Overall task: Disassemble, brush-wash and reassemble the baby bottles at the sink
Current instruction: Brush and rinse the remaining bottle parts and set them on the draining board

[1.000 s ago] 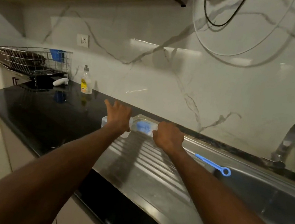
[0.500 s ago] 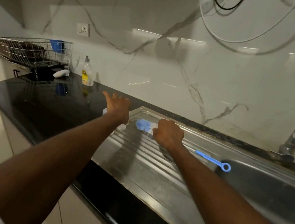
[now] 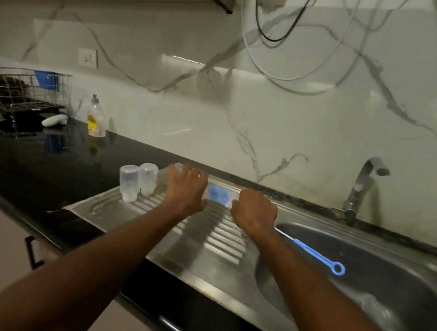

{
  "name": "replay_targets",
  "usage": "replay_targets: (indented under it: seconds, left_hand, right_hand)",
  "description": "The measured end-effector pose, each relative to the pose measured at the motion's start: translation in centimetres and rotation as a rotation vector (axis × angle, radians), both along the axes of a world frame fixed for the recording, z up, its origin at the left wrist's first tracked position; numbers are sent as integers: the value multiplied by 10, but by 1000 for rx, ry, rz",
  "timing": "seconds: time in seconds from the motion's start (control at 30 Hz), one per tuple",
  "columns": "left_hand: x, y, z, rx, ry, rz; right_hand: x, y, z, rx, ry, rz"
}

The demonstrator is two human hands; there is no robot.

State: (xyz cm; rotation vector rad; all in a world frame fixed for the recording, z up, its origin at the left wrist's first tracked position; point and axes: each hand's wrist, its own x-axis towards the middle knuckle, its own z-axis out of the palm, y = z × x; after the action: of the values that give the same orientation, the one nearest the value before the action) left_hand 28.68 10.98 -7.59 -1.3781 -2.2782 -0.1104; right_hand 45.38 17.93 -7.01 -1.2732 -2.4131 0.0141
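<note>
My right hand [image 3: 254, 212] is closed around the blue bottle brush [image 3: 314, 253], whose looped handle end sticks out over the sink basin. The brush's blue bristles [image 3: 219, 194] sit inside a clear baby bottle lying on the drainboard [image 3: 210, 237] between my hands. Palm down with fingers spread, my left hand [image 3: 186, 189] is at the bottle's left end; its thumb is hidden. Two clear bottle caps [image 3: 128, 183] [image 3: 147, 180] stand upside down at the drainboard's left corner, just left of my left hand.
The steel sink basin [image 3: 365, 270] lies to the right, with the tap [image 3: 360, 185] behind it. On the black counter [image 3: 29, 166] stand a dish soap bottle [image 3: 96, 120] and a wire dish rack [image 3: 17, 92]. A white item [image 3: 54, 120] lies beside the rack.
My left hand has moved right, off the two clear caps, which now stand uncovered. My right hand keeps hold of the brush. The view has pulled back and tilted up.
</note>
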Motion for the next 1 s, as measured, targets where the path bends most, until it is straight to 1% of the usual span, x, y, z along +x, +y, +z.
replay_targets:
  seconds: [0.1, 0.3, 0.47, 0.57, 0.67, 0.77, 0.83, 1.0]
  left_hand:
    - [44, 11, -14, 24, -75, -80]
    - [135, 39, -30, 56, -136, -231]
    - [200, 68, -40, 24, -192, -348]
    - [232, 81, -43, -15, -167, -377]
    - [256, 96, -51, -59, -158, -394]
    - [268, 111, -68, -51, -238, -467]
    - [273, 121, -84, -89, -281, -515]
    - [272, 153, -108, -364, -430, -624]
  right_hand:
    - [56, 5, -6, -17, 16, -44]
    - [160, 20, -18, -52, 9, -192]
    - [224, 29, -26, -80, 14, -299]
    - [253, 37, -27, -99, 12, -350]
    - [275, 47, -30, -133, -31, -375]
    - [290, 63, -38, -213, -151, -372]
    - [300, 72, -50, -259, -208, -404]
    - [319, 99, -80, -406, -205, -440]
